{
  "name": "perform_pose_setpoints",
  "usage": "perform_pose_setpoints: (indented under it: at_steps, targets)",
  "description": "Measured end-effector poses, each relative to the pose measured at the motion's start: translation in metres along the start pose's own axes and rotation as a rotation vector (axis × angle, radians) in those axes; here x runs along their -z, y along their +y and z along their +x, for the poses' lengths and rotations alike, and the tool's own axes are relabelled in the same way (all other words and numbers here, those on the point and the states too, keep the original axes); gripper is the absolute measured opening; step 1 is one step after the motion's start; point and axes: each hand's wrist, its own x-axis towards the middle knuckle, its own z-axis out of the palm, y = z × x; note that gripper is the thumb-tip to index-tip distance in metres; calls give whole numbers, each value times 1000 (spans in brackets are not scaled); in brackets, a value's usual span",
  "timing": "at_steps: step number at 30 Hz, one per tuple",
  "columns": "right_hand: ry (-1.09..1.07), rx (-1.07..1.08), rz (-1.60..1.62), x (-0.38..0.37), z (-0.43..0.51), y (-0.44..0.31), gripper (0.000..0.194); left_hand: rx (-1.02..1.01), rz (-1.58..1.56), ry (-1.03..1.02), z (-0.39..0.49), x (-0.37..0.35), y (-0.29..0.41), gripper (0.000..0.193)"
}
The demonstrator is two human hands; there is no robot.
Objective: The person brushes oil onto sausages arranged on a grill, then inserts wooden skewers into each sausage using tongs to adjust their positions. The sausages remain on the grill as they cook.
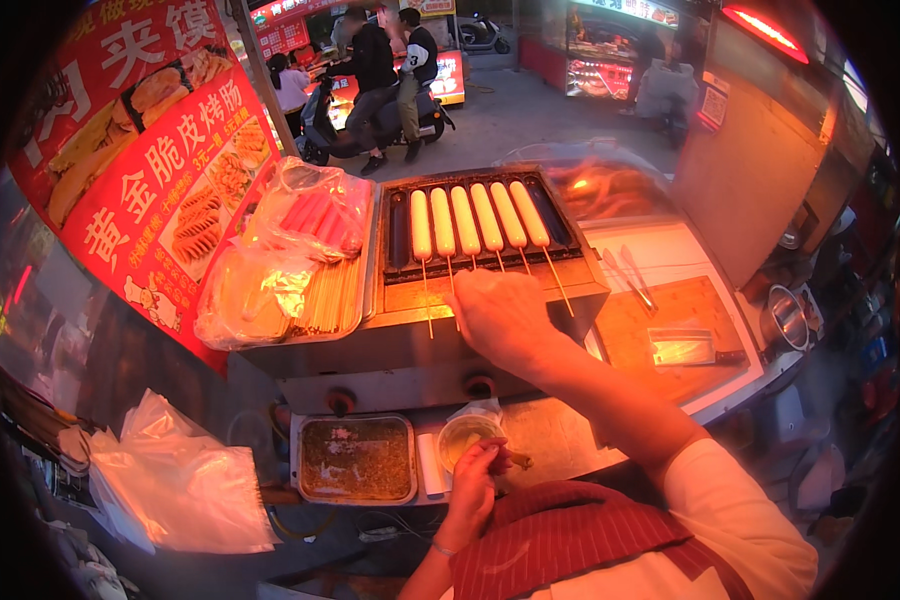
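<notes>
Several pale sausages on wooden skewers (461,221) lie side by side in the grooves of a grill (397,274). My right hand (502,319) is over the grill's front edge, among the skewer ends. Its fingers are curled near the second and third skewers, and whether they grip one is hidden. Lower down, my left hand (476,480) has its fingertips close together at the rim of a cup (454,431) with a bag in it. A short handle (523,460) shows just beyond those fingers; I cannot tell if they hold it.
Left of the grill, a tray (360,315) carries bagged sausages (319,221) and bare skewers (326,296). A cleaver (682,346) and tongs (630,277) lie at the right by a cutting board (645,319). Below are a seasoning tray (356,459) and plastic bags (187,480). People sit on a scooter (382,120) beyond.
</notes>
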Motion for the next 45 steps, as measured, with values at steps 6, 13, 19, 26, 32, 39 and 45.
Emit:
perform_pose_setpoints:
  at_steps: [6, 13, 19, 26, 32, 39, 45]
  targets:
    - [-203, 39, -98, -31, 2, -21, 28, 0, 16, 6, 0, -8, 2, 22]
    - [-335, -17, -85, -41, 12, -25, 12, -25, 8, 9, -3, -1, 2, 21]
    - [-282, -122, -57, -45, 15, -29, 23, -34, -6, -9, -3, 2, 2, 21]
    - [-361, -138, -54, -45, 12, -32, 19, -28, -5, 1, -3, 2, 1, 21]
    - [-419, -109, -19, -34, 13, -34, 16, -43, -8, 26, -5, 2, 1, 21]
    - [-410, -193, -68, -46, 15, -30, 12, -35, -19, 40, -6, 3, -2, 21]
    - [-414, -209, -76, -41, 15, -33, 15, -33, -32, 35, -8, 3, -1, 22]
